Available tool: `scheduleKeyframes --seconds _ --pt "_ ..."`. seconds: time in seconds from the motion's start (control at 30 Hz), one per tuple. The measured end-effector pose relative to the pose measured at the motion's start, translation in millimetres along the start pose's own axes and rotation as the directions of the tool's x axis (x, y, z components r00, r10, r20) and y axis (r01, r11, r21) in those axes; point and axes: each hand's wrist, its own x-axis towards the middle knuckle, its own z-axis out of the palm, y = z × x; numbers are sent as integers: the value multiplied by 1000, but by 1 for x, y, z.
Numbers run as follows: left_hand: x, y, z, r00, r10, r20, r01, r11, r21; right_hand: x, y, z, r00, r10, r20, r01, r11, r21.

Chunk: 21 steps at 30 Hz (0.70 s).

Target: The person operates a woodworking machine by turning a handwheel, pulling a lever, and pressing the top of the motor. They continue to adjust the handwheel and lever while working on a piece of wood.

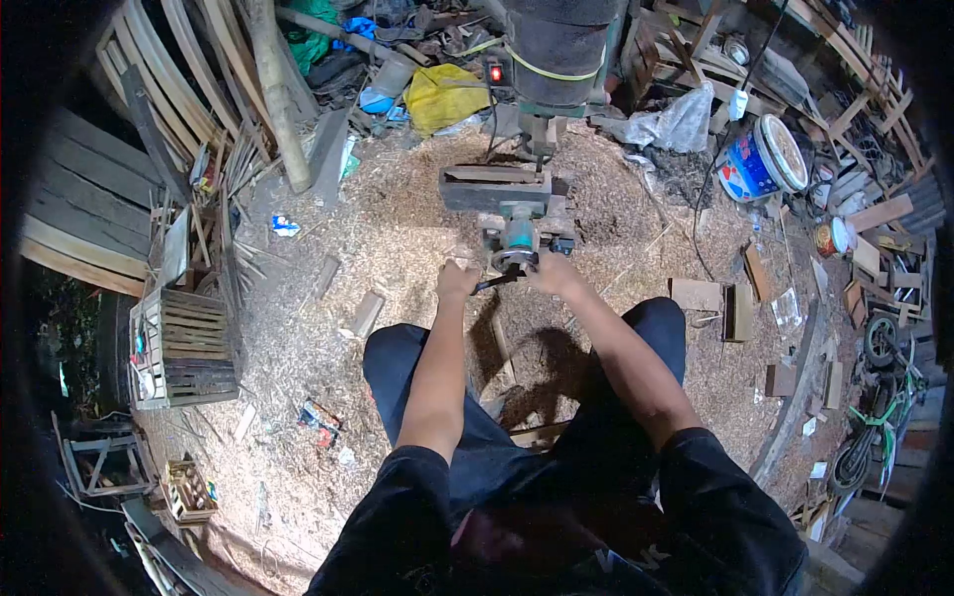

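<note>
In front of my knees stands a machine with a dark upright body (561, 50) and a teal vise part (519, 234) low down. A wooden block (495, 189) lies across the machine's holder. My left hand (457, 279) is closed at the left end of a dark handle (495, 283). Over at the right side of the round wheel (514, 260), my right hand (553, 273) is closed on something small and partly hidden by the fingers.
Wood shavings cover the ground (397, 228). A slatted crate (186, 348) stands at the left, a white and blue bucket (763, 159) at the upper right. Wood pieces (696, 294) lie right of my knee. A yellow sack (444, 99) lies behind, a small bike (874, 417) far right.
</note>
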Motion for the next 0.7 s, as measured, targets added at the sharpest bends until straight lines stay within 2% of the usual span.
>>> scheduleKeyframes --seconds 0.03,0.07,0.13,0.2,0.27,0.3,0.33,0.37,0.4,0.43,0.5,0.57,0.6,0.63,0.67,0.7 --pt "2 -8 19 998 -60 -17 60 998 13 2 3 2 1000 -7 -1 7 999 -48" --pt "5 -16 34 990 -53 133 46 997 57 2 8 9 999 -22 -31 20 998 -59" --pt "21 -32 56 910 -50 412 -6 991 134 7 18 20 993 -59 -99 51 995 -85" --pt "28 -42 67 839 143 525 -265 950 164 7 19 17 994 -72 -85 63 993 -105" --pt "-8 11 -1 815 -11 579 22 1000 -12 4 14 13 997 -60 -49 55 994 -98" --pt "9 -6 22 663 291 690 -667 649 367 3 11 7 999 -42 -25 39 995 -86" --pt "4 -7 22 787 216 578 -468 820 330 1 6 3 1000 -24 -2 24 997 -74" --pt "-6 -4 20 878 106 466 -247 936 251 1 5 3 1000 -18 -14 17 998 -66" --pt "-13 1 16 931 -32 365 -19 991 135 0 4 4 1000 -11 -27 9 998 -59" --pt "-8 1 18 876 -47 479 66 998 -23 -1 4 3 999 -2 -41 0 999 -52" --pt "10 -18 30 728 -19 685 291 914 -284 -3 7 5 999 -6 -35 3 996 -85" --pt "11 -22 42 894 15 447 -7 1000 -20 -2 5 4 999 -16 -39 12 996 -93" --pt "11 -22 47 943 78 322 -130 981 143 -3 4 3 999 -19 -42 15 996 -88" --pt "10 -27 49 936 202 287 -266 942 204 -3 4 0 999 -22 -48 18 996 -86" --pt "10 -20 44 907 148 395 -150 988 -26 -1 6 -2 999 -14 -47 10 997 -82" --pt "3 -14 35 852 116 511 8 972 -236 -2 8 -1 999 -2 -39 -1 997 -75"
